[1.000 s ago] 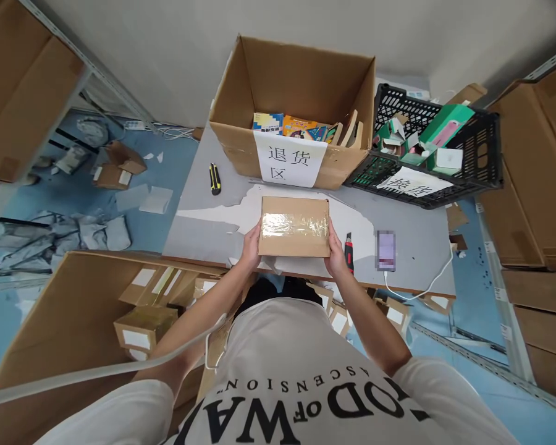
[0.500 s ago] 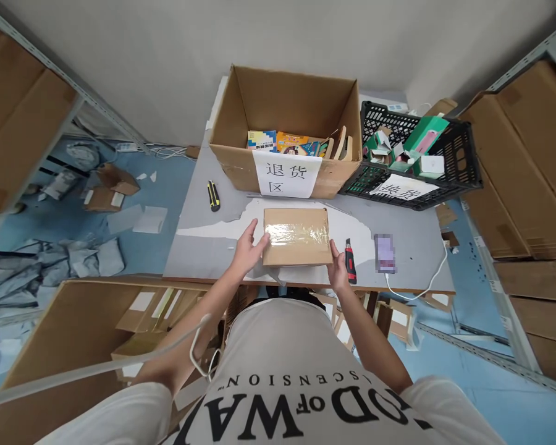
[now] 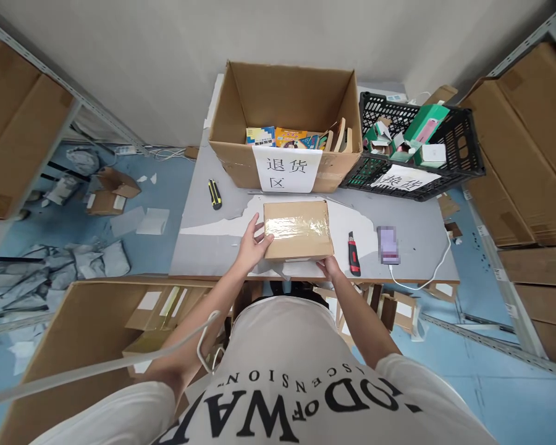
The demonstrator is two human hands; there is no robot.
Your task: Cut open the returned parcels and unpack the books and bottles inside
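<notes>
A small cardboard box (image 3: 298, 231), its top sealed with shiny clear tape, is held between my two hands near the table's front edge. My left hand (image 3: 254, 243) grips its left side, thumb over the top edge. At the lower right corner, my right hand (image 3: 328, 267) has its fingers tucked under the box, partly hidden by it. Just right of that hand lies a red and black box cutter (image 3: 354, 254). A yellow and black box cutter (image 3: 215, 194) rests farther off to the left.
Behind stands a large open carton (image 3: 241, 167) with books inside and a paper label. Beside it, a black plastic crate (image 3: 467, 145) holds green and white packages. A phone (image 3: 388, 245) with a white cable lies on the table (image 3: 199, 247). Another big carton (image 3: 69, 346) stands below left.
My right hand has slid from the box's right side to beneath its lower right corner. The box's front edge appears slightly raised. My left hand keeps its hold.
</notes>
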